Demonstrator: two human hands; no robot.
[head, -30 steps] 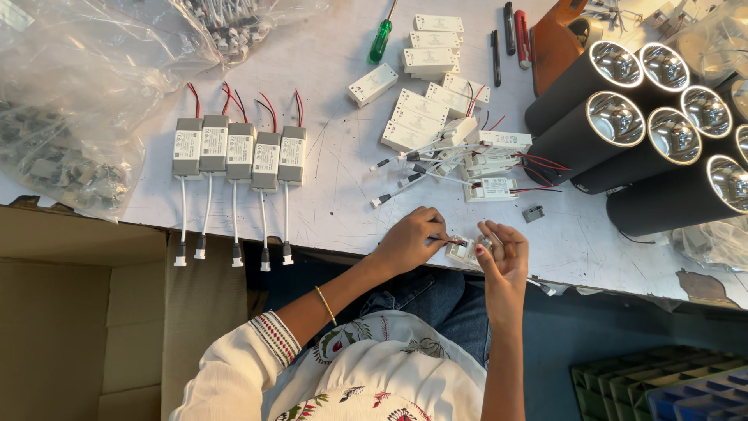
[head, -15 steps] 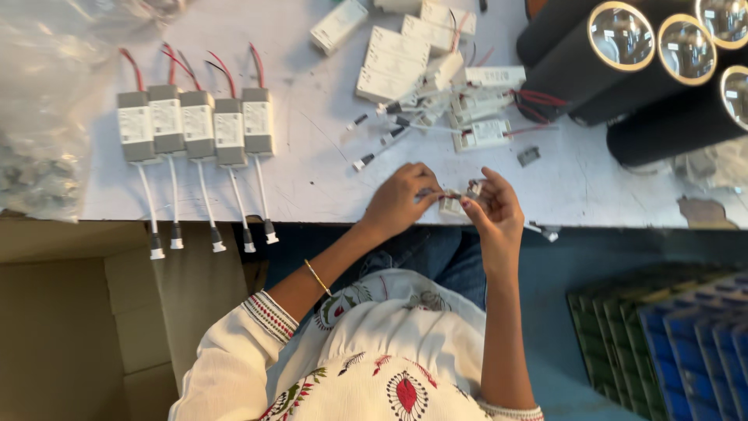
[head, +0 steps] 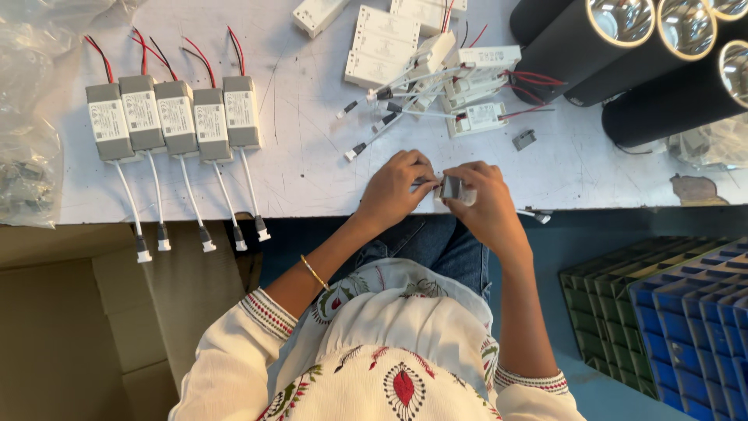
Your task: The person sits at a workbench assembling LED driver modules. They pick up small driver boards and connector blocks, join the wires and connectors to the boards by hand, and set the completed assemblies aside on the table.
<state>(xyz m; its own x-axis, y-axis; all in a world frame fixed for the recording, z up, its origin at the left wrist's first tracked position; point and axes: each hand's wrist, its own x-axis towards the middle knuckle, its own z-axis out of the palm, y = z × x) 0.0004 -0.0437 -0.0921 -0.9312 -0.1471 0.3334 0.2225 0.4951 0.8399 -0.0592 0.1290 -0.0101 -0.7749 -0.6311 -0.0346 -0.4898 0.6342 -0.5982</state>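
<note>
The left hand (head: 401,187) and the right hand (head: 483,195) both pinch 1 small grey part (head: 452,188) between their fingertips, right at the edge of the white table (head: 312,156), so I think it could slip and drop to the floor. Up and left of the left hand sit 5 grey boxes (head: 175,117) with white labels in a row. Just above both hands lies a pile of white boxes (head: 436,70), and right of the right hand stand black tube lamps (head: 623,54).

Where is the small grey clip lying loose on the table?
In the head view, the grey clip lies right of centre, just below the heap of white boxes, beside the black tubes.
</note>
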